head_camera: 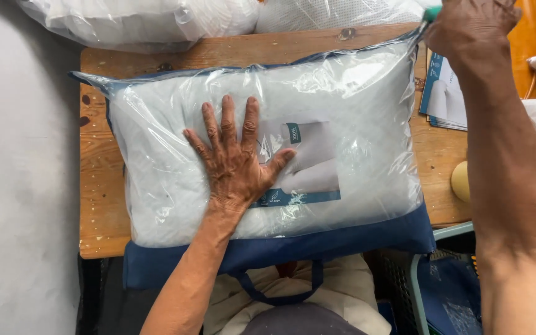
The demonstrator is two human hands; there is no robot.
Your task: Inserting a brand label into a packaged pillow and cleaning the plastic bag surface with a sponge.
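The bagged pillow [262,155] lies on the wooden table [100,205]; the left hand [237,161] presses it flat, fingers spread. The right hand [466,28] pinches something at the bag's far corner; the slippery plastic could likely slide or tear if pulled hard.

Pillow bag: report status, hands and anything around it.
Left hand flat, fingers spread, pressing on pillow bag. Right hand closed at bag's far right corner. Bag lies on wooden table; leaflets beside it.

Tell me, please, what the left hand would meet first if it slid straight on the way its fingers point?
Probably the far edge of the bagged pillow under the left hand, then bare wooden table, then white plastic bags.
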